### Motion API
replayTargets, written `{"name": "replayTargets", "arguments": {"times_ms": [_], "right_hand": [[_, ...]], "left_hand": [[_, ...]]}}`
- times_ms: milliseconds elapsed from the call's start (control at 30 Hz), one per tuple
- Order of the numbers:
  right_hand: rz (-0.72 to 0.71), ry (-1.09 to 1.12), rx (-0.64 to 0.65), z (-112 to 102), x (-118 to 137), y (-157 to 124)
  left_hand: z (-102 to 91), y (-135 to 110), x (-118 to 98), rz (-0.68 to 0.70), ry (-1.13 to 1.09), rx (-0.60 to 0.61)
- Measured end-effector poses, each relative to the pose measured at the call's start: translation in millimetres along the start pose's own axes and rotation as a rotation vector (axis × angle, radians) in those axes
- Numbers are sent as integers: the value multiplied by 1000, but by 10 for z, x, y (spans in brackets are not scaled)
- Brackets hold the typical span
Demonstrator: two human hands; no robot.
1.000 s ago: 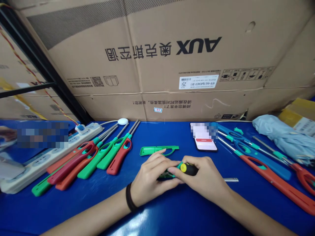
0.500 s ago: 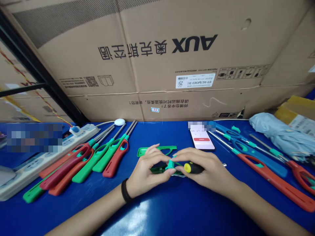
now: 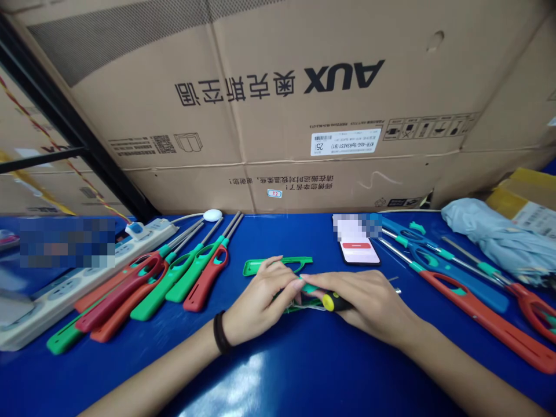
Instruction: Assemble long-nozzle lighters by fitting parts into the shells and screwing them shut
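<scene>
My left hand (image 3: 264, 298) pinches a small teal plastic piece (image 3: 308, 287), much of it hidden by fingers. My right hand (image 3: 367, 298) meets it from the other side, its fingertips on the same piece. A screwdriver with a black and yellow handle (image 3: 336, 302) is tucked in my right palm; its thin metal shaft pokes out past the knuckles. Beneath both hands lies a green lighter half (image 3: 299, 308) with a pale wire along it, mostly covered. Just behind my left fingers rests another green handle shell (image 3: 254, 266), hollow side up.
Several red and green long lighters (image 3: 182, 275) lie at left beside a white power strip (image 3: 65, 289). At right are red and blue lighters (image 3: 490, 324), a phone (image 3: 360, 253) and a grey plastic bag (image 3: 490, 237). A large cardboard box (image 3: 269, 133) stands behind.
The teal piece has turned flatter and lower between my fingers. My right index finger now stretches over it, and the screwdriver handle has tilted slightly. Both hands stay in nearly the same place.
</scene>
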State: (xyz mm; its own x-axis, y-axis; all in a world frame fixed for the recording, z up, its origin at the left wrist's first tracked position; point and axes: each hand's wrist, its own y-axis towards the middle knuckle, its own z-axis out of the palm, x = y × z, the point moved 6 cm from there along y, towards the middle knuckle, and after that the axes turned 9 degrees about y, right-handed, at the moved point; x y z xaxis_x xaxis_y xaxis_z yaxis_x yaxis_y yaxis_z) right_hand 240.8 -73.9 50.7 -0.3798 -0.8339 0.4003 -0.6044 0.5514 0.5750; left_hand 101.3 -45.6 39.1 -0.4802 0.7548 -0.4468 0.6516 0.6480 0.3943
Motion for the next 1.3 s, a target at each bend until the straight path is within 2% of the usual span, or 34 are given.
{"name": "replayTargets", "arguments": {"times_ms": [133,300,467,633,800,1100,1300], "right_hand": [[73,23,-9,-26,-92,-9],[331,46,165,56,-278,-38],[452,59,253,75,-335,-41],[460,87,242,97,-352,-41],[460,97,243,171,-362,-64],[439,59,214,195,-366,-70],[447,120,253,247,-354,-88]], "left_hand": [[-46,-4,109,-56,48,-31],[-24,-49,180,-54,209,2],[-27,-59,151,-24,245,8],[-68,-68,145,31,250,21],[-19,-99,167,73,276,47],[12,-115,216,92,253,14],[17,-121,189,130,280,-11]]}}
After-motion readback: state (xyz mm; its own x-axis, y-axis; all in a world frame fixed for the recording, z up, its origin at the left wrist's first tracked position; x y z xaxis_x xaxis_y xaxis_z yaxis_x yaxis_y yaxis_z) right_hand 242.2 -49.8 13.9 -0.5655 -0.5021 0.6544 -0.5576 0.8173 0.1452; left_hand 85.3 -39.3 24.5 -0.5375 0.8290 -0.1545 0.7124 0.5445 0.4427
